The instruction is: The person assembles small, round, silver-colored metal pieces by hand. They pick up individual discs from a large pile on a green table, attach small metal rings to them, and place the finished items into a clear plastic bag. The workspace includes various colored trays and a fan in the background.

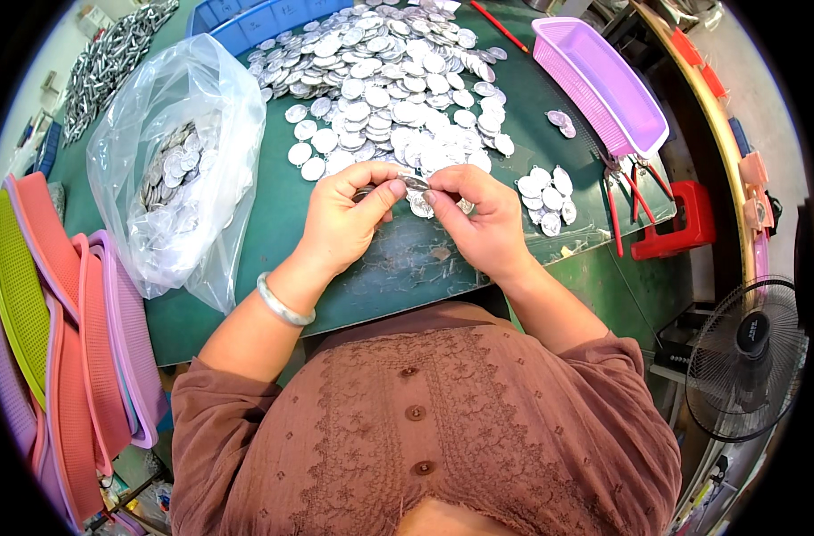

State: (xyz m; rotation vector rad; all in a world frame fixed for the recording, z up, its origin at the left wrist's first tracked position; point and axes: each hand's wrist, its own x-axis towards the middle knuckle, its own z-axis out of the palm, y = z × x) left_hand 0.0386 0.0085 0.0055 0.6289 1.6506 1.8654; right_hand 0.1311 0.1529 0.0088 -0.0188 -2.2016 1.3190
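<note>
My left hand [340,219] and my right hand [492,228] meet over the near edge of a large heap of silver medallions [380,89]. Between both thumbs and forefingers is a round silver medallion [414,181], its outer parts covered by the fingertips. Something dark and metallic also shows at my left fingers, too covered to make out fully. More medallions lie just below the held one, on the green table [362,295]. To the right of my right hand is a small pile of medallions [547,198].
A clear plastic bag [192,98] with medallions inside stands left. Behind are a blue bin [273,16] and dark metal parts [112,67]. Right are a purple basket [594,80], red-handled pliers [614,210] and a red stool [679,223]. Stacked baskets [81,322] and a fan [748,348] flank me.
</note>
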